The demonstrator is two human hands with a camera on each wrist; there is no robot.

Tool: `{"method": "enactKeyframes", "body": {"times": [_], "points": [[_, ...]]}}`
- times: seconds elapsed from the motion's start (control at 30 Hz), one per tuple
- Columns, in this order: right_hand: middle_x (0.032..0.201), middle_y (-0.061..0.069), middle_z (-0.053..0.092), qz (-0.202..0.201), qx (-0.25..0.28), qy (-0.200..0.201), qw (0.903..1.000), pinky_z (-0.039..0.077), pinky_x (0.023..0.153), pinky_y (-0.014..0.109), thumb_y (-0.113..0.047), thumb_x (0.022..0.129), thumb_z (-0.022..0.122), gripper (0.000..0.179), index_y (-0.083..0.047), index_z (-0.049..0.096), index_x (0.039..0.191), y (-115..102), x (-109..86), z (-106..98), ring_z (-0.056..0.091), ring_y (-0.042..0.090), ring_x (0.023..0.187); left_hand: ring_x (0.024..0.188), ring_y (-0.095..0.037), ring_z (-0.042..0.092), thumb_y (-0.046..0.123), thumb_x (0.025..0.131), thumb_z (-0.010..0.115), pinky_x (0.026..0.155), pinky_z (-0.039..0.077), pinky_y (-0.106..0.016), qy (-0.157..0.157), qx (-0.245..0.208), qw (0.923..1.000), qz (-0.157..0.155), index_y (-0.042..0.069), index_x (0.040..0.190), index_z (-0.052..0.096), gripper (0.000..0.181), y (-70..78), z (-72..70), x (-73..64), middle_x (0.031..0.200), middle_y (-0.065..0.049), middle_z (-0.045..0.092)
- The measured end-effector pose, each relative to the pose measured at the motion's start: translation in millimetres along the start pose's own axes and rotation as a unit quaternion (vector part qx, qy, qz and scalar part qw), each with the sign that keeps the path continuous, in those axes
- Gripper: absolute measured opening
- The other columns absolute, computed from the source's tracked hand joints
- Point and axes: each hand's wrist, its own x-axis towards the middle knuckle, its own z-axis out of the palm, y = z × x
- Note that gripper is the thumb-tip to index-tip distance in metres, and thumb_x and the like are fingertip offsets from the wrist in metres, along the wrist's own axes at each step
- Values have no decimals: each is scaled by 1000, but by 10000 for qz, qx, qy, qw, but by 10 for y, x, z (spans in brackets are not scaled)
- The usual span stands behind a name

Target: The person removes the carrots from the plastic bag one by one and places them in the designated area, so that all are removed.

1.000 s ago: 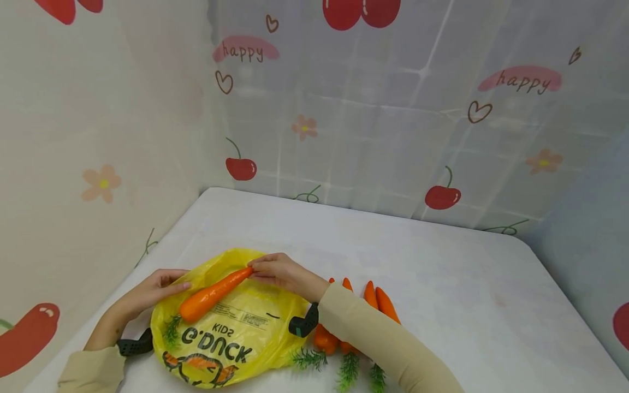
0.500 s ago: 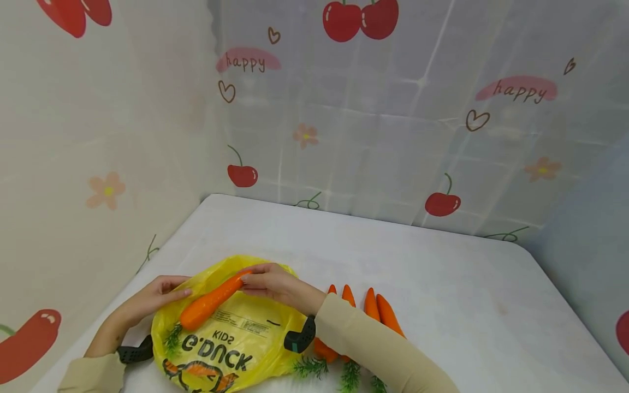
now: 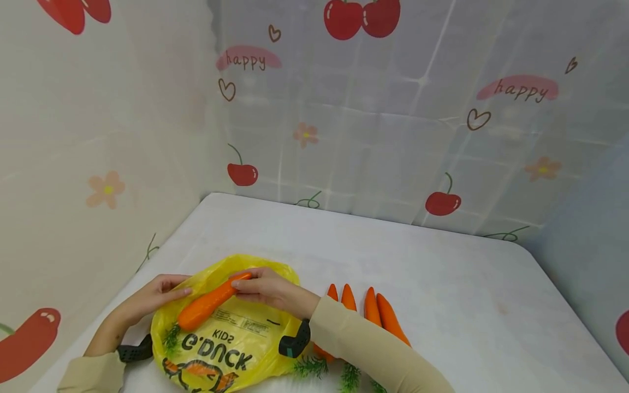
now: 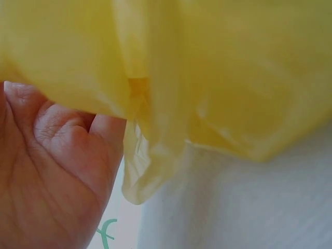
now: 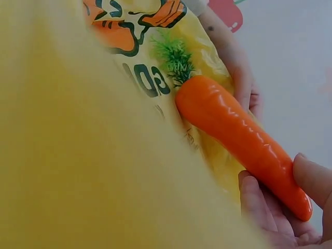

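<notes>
A yellow plastic bag (image 3: 275, 327) with black lettering and a duck print lies spread at the left of the table. My right hand (image 3: 267, 292) pinches an orange carrot (image 3: 206, 308) near its thin tip. The carrot slants over the bag's mouth, its green leafy end pointing down and left. In the right wrist view, the thumb and fingers sit on either side of the carrot (image 5: 238, 132). My left hand (image 3: 157, 295) holds the bag's left edge, thumb on top. The left wrist view shows that palm (image 4: 57, 161) beside the bag, with most fingers hidden behind the plastic.
Several more carrots (image 3: 390, 322) lie side by side on the white table (image 3: 467, 305) to the right of the bag, partly hidden beneath my right sleeve (image 3: 373, 344). A patterned curtain (image 3: 354, 136) hangs behind the table.
My right hand has shifted left and slightly down, the carrot moving a little with it toward the bag. More of the carrot's tip now lies under the fingers. The left hand keeps its hold.
</notes>
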Motion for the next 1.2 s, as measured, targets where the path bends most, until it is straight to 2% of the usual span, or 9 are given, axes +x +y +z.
{"method": "enactKeyframes", "body": {"times": [0.2, 0.47, 0.67, 1.0, 1.2], "points": [[103, 9, 60, 66, 105, -96, 9999, 41, 89, 38, -7, 85, 59, 34, 1, 56, 117, 5, -16, 37, 61, 19, 90, 97, -7, 56, 12, 93, 44, 80, 45, -20, 49, 38, 10000, 16, -5, 123, 49, 35, 13, 3, -4, 114, -4, 60], [102, 10, 60, -10, 176, 51, 9998, 41, 89, 37, -7, 84, 60, 28, 1, 58, 111, -28, -68, 43, 61, 18, 90, 96, -8, 56, 13, 93, 45, 78, 46, -22, 39, 22, 9999, -102, -6, 124, 48, 36, 29, 16, 0, 114, -7, 59], [101, 9, 61, -93, 217, 83, 9997, 40, 89, 38, -8, 83, 61, 25, 0, 60, 107, -66, -100, 35, 61, 18, 89, 95, -9, 57, 14, 93, 45, 78, 47, -23, 71, 41, 9999, -132, -5, 124, 48, 36, 21, 7, -4, 112, -4, 61], [106, 10, 60, -332, 277, -51, 9991, 38, 92, 41, -9, 84, 60, 27, 0, 59, 110, -166, -242, -56, 60, 19, 94, 91, -10, 58, 15, 93, 45, 75, 49, -27, 72, 70, 9998, -192, -5, 124, 48, 37, -7, -4, 6, 109, 5, 61], [109, 11, 59, -443, 347, -163, 9983, 36, 93, 42, -8, 85, 59, 30, 1, 58, 113, -196, -311, -138, 59, 20, 97, 91, -10, 57, 13, 93, 45, 75, 49, -26, 35, 60, 9999, -92, -7, 124, 47, 37, -11, -3, 7, 111, 3, 60]]}}
